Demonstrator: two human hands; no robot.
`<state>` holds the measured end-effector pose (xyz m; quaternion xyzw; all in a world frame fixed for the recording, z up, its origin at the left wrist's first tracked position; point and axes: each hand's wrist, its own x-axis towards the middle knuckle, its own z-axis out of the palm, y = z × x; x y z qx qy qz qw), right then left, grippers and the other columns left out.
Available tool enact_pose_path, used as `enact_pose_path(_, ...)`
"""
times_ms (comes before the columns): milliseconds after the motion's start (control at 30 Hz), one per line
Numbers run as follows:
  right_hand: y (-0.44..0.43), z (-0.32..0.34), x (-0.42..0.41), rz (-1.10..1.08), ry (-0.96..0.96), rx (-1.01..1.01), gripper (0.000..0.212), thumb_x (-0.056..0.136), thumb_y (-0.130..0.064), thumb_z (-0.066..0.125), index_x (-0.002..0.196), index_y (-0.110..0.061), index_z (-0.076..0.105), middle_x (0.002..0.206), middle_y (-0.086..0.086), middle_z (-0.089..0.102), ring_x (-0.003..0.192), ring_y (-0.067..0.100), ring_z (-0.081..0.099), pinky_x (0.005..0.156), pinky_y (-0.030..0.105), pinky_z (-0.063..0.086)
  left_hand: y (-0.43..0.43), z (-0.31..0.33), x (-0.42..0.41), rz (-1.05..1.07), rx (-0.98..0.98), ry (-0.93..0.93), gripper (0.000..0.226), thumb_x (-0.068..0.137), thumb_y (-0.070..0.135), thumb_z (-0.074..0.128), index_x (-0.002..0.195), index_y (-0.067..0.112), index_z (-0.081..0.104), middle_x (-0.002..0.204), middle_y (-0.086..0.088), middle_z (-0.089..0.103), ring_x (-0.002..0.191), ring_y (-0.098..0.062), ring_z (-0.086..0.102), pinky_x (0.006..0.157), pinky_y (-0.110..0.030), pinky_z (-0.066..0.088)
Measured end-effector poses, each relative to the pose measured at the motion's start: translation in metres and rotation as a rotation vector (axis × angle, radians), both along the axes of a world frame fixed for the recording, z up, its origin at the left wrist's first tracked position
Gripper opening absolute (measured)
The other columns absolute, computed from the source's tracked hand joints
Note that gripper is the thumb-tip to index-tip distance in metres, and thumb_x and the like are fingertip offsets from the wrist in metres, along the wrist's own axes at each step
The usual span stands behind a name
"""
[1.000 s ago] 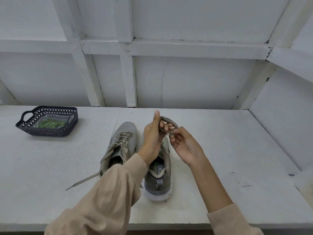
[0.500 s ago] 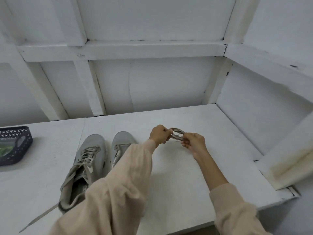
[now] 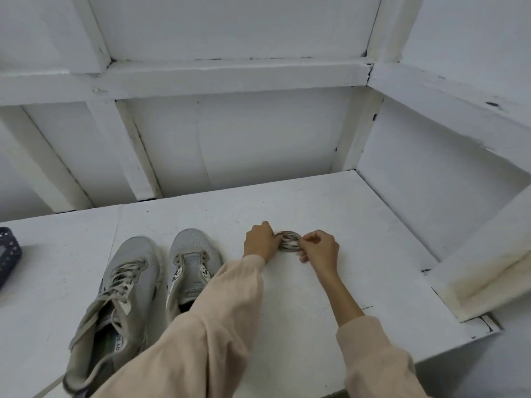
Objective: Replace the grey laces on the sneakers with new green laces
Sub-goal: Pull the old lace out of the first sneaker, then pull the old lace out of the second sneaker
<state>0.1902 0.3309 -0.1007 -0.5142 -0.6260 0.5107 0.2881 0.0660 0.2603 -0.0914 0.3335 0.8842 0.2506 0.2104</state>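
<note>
Two grey sneakers stand side by side on the white table [image 3: 359, 225]. The left sneaker [image 3: 115, 297] still carries its grey lace, loosened. The right sneaker [image 3: 191, 265] shows bare eyelets, its heel hidden by my left sleeve. To the right of the shoes a coiled grey lace [image 3: 288, 241] lies low on the table surface. My left hand [image 3: 260, 239] pinches the coil's left side and my right hand [image 3: 317, 247] pinches its right side.
A dark perforated basket [image 3: 8, 254] sits at the far left edge, mostly cut off. White walls close the table at the back and right, and a stained white ledge [image 3: 488, 274] juts in at the right.
Both hands carried the coiled grey lace from above the right sneaker rightwards and down to the table. The view swung right, so the basket slid almost out of frame.
</note>
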Motion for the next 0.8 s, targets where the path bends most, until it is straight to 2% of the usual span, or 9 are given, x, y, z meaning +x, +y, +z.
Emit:
enact_pose_path(100, -0.002, -0.002, -0.001, -0.002, -0.005, 0.033, 0.006, 0.081, -0.003, 0.069, 0.085, 0.000, 0.068, 0.066, 0.015, 0.068, 0.040, 0.016, 0.057, 0.044, 0.027, 0.052, -0.001, 0.004, -0.003, -0.023, -0.046, -0.035, 0.037, 0.095, 0.039, 0.055, 0.110, 0.006, 0.053, 0.111, -0.014, 0.058, 0.098, -0.032, 0.059, 0.080, -0.039, 0.051)
enact_pose_path(167, 0.000, -0.005, 0.000, 0.013, -0.017, 0.038, 0.010, 0.082, -0.008, 0.071, 0.088, -0.001, 0.068, 0.066, 0.015, 0.068, 0.039, 0.013, 0.056, 0.041, 0.025, 0.048, -0.003, 0.013, -0.007, -0.057, -0.097, -0.069, 0.039, 0.095, 0.043, 0.053, 0.101, 0.005, 0.052, 0.101, -0.014, 0.061, 0.079, -0.030, 0.064, 0.067, -0.034, 0.052)
enact_pose_path(233, 0.000, -0.005, -0.001, 0.012, -0.045, 0.057, 0.016, 0.083, -0.016, 0.072, 0.094, -0.005, 0.068, 0.078, 0.013, 0.069, 0.054, 0.014, 0.063, 0.050, 0.026, 0.049, -0.007, 0.028, -0.012, -0.076, -0.083, -0.168, 0.035, 0.095, 0.042, 0.053, 0.092, 0.007, 0.052, 0.092, -0.012, 0.062, 0.072, -0.029, 0.067, 0.065, -0.033, 0.058)
enact_pose_path(300, -0.001, -0.001, -0.003, -0.025, -0.083, 0.118, 0.020, 0.083, -0.023, 0.071, 0.100, -0.014, 0.067, 0.095, 0.006, 0.066, 0.081, 0.019, 0.064, 0.066, 0.028, 0.048, -0.016, 0.049, -0.017, -0.090, -0.027, -0.287, 0.031, 0.096, 0.037, 0.054, 0.100, 0.007, 0.055, 0.095, -0.010, 0.061, 0.081, -0.027, 0.066, 0.071, -0.035, 0.059)
enact_pose_path(367, -0.006, 0.007, -0.008, -0.055, -0.060, 0.171, 0.019, 0.084, -0.024, 0.068, 0.103, -0.020, 0.064, 0.102, 0.002, 0.062, 0.089, 0.019, 0.060, 0.067, 0.028, 0.045, -0.032, 0.071, -0.024, -0.119, 0.018, -0.361, 0.033, 0.096, 0.036, 0.054, 0.113, 0.008, 0.055, 0.100, -0.008, 0.061, 0.085, -0.022, 0.061, 0.070, -0.032, 0.056)
enact_pose_path(500, -0.030, 0.034, -0.034, 0.026, 0.062, 0.153, 0.015, 0.086, -0.020, 0.063, 0.101, -0.024, 0.064, 0.101, -0.003, 0.062, 0.086, 0.020, 0.061, 0.071, 0.038, 0.052, -0.078, 0.109, -0.044, -0.166, 0.057, -0.385, 0.034, 0.096, 0.038, 0.053, 0.116, 0.011, 0.058, 0.102, -0.002, 0.065, 0.081, -0.015, 0.061, 0.064, -0.025, 0.053)
enact_pose_path(600, -0.063, 0.056, -0.064, 0.170, 0.134, 0.136, 0.014, 0.087, -0.016, 0.060, 0.096, -0.024, 0.066, 0.090, -0.010, 0.062, 0.076, 0.016, 0.057, 0.067, 0.029, 0.047, -0.126, 0.128, -0.063, -0.130, 0.090, -0.371, 0.032, 0.096, 0.038, 0.054, 0.113, 0.012, 0.061, 0.101, 0.000, 0.068, 0.081, -0.015, 0.063, 0.066, -0.026, 0.052)
enact_pose_path(800, -0.144, 0.084, -0.109, 0.503, 0.302, 0.118, 0.017, 0.084, -0.006, 0.061, 0.085, -0.020, 0.070, 0.077, -0.006, 0.062, 0.062, 0.008, 0.049, 0.062, 0.026, 0.042, -0.241, 0.130, -0.101, 0.066, 0.171, -0.327, 0.023, 0.096, 0.029, 0.058, 0.108, 0.010, 0.063, 0.097, -0.002, 0.069, 0.074, -0.013, 0.062, 0.056, -0.020, 0.049)
